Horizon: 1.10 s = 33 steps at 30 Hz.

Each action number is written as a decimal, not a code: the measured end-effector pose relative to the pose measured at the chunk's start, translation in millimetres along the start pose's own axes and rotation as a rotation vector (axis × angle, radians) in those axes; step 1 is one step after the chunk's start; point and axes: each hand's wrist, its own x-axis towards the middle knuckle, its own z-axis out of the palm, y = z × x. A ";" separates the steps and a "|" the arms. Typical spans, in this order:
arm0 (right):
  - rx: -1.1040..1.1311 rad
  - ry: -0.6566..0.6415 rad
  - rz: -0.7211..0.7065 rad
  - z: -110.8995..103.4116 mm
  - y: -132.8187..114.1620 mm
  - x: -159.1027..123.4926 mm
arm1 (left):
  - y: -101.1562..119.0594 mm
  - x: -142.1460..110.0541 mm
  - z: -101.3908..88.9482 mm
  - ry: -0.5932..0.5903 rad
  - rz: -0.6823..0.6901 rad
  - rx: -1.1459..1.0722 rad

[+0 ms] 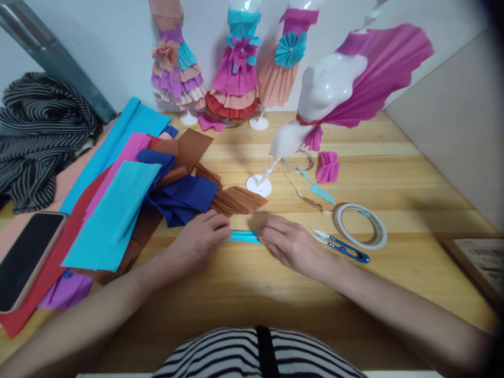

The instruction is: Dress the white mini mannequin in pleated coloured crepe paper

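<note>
A narrow folded strip of light blue crepe paper (244,237) lies low over the wooden table, stretched between my two hands. My left hand (200,236) grips its left end with fingers closed. At the right end, my right hand (289,241) is closed on the same strip. The strip's ends are hidden under my fingers. Just beyond my hands, pleated brown paper (240,200) lies on the table. To the right of my right hand are blue-handled thread snips (342,248) and a roll of tape (361,226).
A white mannequin (328,84) with a magenta pleated piece leans right on its stand. Three dressed mannequins stand along the wall, including a purple-tiered dress (177,79). Coloured paper sheets (114,210) and a phone (29,260) lie left. A magenta gathered piece (328,167) lies right.
</note>
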 end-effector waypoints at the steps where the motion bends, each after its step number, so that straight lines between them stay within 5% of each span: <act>1: -0.013 -0.001 -0.015 -0.8 0.2 -0.7 | 0.0 0.2 -1.5 -0.020 0.015 0.010; 15: 0.082 0.007 -0.002 -14.2 3.4 -17.1 | 0.0 -2.4 -11.7 -0.136 0.064 0.096; 24: 0.476 0.136 0.337 -27.1 7.3 -21.6 | -2.5 -1.8 -13.2 -0.134 0.102 0.064; 33: 0.415 0.179 0.252 -7.1 -3.5 -8.8 | -5.1 -2.7 -12.9 -0.138 0.096 0.041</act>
